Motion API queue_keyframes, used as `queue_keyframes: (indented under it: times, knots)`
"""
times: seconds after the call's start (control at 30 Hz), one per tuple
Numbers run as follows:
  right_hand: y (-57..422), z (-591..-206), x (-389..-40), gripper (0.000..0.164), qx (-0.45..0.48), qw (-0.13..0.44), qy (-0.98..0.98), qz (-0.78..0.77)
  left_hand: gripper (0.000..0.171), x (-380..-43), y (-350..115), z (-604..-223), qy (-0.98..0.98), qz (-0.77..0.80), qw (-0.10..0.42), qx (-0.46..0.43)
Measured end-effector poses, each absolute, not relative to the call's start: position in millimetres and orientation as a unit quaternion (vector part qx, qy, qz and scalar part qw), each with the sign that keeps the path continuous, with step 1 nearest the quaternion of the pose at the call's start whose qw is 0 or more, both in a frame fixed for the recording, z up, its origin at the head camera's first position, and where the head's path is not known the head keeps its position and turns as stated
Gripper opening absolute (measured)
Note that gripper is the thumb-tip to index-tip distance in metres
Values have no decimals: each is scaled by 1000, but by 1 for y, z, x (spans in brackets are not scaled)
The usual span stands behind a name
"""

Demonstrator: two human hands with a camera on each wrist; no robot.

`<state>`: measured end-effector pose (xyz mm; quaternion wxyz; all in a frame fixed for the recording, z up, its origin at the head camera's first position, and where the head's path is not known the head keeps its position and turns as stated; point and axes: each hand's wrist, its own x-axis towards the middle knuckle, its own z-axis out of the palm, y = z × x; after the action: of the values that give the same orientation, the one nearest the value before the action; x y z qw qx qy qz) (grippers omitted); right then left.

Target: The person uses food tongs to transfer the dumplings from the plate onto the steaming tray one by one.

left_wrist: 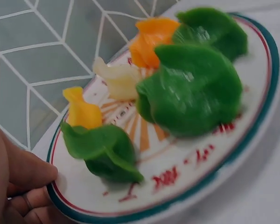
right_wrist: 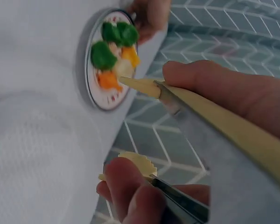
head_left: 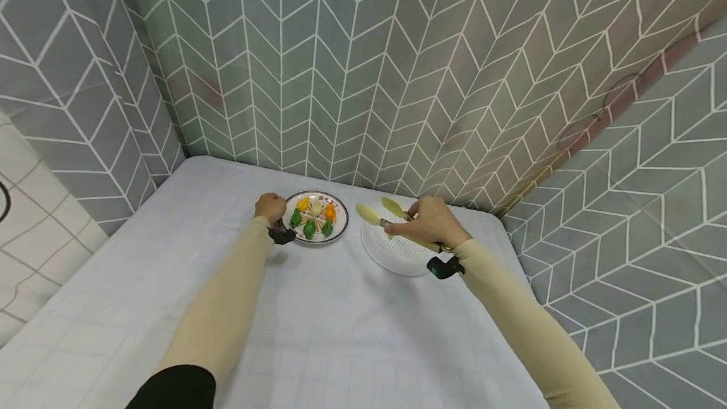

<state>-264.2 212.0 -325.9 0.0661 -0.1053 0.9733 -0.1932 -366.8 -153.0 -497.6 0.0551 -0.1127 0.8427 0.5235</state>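
My left hand [head_left: 271, 207] pinches the left rim of a round plate [head_left: 341, 227], which has a dark edge line and red lettering. On it lie several dumplings: green dumplings [left_wrist: 196, 88], an orange dumpling [left_wrist: 153, 41], a yellow dumpling [left_wrist: 81, 109] and a whitish dumpling [left_wrist: 116, 81] in the middle. My right hand [head_left: 436, 223] grips tongs [head_left: 369, 214] with pale yellow tips, their arms spread apart. Nothing shows between the tips. Under the tongs sits a white round perforated tray [head_left: 392, 259], partly hidden by the right hand.
A white cloth covers the table [head_left: 341, 333]. Right behind its far edge hangs a grey curtain [head_left: 352, 68] with white chevron lines, and more of it stands along the right side. White floor tiles [head_left: 40, 232] show at the left.
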Motion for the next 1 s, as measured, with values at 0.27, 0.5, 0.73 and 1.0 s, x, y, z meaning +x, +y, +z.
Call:
queue_keyframes:
  times: [0.27, 0.5, 0.73, 1.0]
  knots:
    - [156, -354, -272, 47, -152, 133, 962, -185, 53, -370, -150, -487, 842, 517, 76, -135]
    - [140, -373, -275, 46, -174, 146, 957, -183, 36, -369, -152, -484, 846, 507, 91, -134]
    - [136, -387, -280, 41, -160, 150, 959, -180, 32, -371, -152, -482, 854, 495, 95, -126]
    - [128, -394, -288, 38, -161, 148, 962, -166, 29, -374, -151, -480, 855, 491, 106, -132]
